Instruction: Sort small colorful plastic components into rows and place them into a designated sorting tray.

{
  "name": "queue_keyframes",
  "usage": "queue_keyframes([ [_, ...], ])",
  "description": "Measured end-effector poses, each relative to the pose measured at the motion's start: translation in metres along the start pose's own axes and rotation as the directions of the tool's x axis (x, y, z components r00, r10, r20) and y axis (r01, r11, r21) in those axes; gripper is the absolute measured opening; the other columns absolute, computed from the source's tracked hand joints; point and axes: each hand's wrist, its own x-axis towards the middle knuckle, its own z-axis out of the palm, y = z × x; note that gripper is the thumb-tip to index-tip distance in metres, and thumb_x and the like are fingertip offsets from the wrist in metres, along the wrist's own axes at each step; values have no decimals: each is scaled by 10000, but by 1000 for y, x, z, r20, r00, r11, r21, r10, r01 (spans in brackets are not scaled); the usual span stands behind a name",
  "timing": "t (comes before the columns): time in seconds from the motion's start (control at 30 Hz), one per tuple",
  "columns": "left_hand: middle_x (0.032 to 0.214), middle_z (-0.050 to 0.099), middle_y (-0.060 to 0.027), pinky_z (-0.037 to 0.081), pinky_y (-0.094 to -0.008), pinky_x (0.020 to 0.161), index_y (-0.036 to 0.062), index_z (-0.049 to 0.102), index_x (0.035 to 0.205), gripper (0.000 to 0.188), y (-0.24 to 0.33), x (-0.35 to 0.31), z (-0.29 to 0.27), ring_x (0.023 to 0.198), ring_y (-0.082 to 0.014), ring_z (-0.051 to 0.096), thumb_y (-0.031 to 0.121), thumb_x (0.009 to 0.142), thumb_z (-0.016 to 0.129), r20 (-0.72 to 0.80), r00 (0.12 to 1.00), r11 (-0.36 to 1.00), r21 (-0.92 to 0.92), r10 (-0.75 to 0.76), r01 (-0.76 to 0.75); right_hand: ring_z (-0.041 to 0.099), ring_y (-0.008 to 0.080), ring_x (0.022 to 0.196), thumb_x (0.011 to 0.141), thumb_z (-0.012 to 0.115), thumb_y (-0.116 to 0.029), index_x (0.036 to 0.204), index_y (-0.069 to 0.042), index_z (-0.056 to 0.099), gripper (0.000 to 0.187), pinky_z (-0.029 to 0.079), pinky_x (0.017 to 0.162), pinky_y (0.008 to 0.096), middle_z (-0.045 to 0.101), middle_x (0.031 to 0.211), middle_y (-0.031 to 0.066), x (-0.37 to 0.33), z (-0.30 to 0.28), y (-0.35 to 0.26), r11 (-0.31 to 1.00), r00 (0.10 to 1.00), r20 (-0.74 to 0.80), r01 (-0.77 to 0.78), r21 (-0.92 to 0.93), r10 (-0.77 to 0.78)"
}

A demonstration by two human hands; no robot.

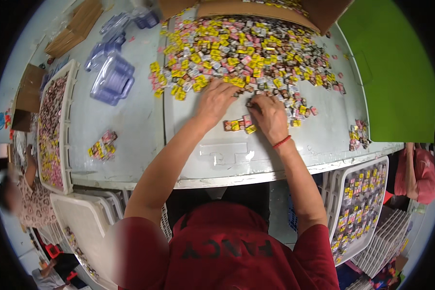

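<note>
My left hand (214,104) lies at the near edge of a pile of small wrapped sweets (217,53), fingers spread and bent over yellow and dark pieces. Close by on the right, my right hand (270,116) has its fingers curled together, with a small dark wrapped sweet (250,103) at the tips. Between and below the hands, a short row of wrapped sweets (235,125) in brown, pink and yellow sits above a clear plastic tray (222,153). What lies under my left fingers is partly hidden.
A cardboard box (256,9) stands behind the pile. Stacked clear bluish plastic containers (113,79) and a small heap of sweets (103,146) are on the left. White crates (68,125) flank the table; a green panel (396,72) borders the right. Other people work at both sides.
</note>
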Motion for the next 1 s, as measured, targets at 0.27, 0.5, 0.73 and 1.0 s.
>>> queue_keyframes([
  [0.27, 1086, 630, -81, 464, -375, 893, 25, 651, 1025, 271, 6, -21, -21, 1034, -282, 561, 76, 767, 713, -83, 993, 997, 18, -79, 80, 604, 281, 856, 745, 720, -70, 880, -65, 682, 140, 461, 759, 384, 676, 899, 84, -22, -10, -3, 999, 986, -164, 5, -44, -13],
  [0.5, 1131, 625, -100, 460, -391, 895, 41, 665, 1008, 206, 5, -44, -37, 1053, -313, 562, 43, 803, 681, -52, 989, 991, -1, -137, 137, 626, 273, 789, 792, 698, -81, 868, -80, 699, 75, 474, 688, 393, 687, 819, 87, -30, -67, 56, 927, 950, -220, -274, -257, 221],
  [0.73, 1035, 626, -81, 492, -373, 807, 46, 661, 933, 132, 16, -40, -35, 950, -281, 582, 49, 803, 676, -156, 981, 993, 16, -112, 116, 631, 294, 798, 811, 684, -95, 910, -62, 697, 105, 501, 734, 381, 699, 867, 99, -35, -69, 71, 906, 923, -188, -370, -205, 334],
  [1.0, 1000, 656, -76, 505, -357, 754, 29, 668, 970, 211, 82, 53, 45, 911, -241, 587, 33, 777, 584, 60, 974, 973, -88, 220, -214, 646, 290, 798, 836, 633, -86, 961, -84, 696, 140, 515, 725, 389, 699, 856, 109, -46, -89, 100, 842, 827, -391, -504, -194, 405],
])
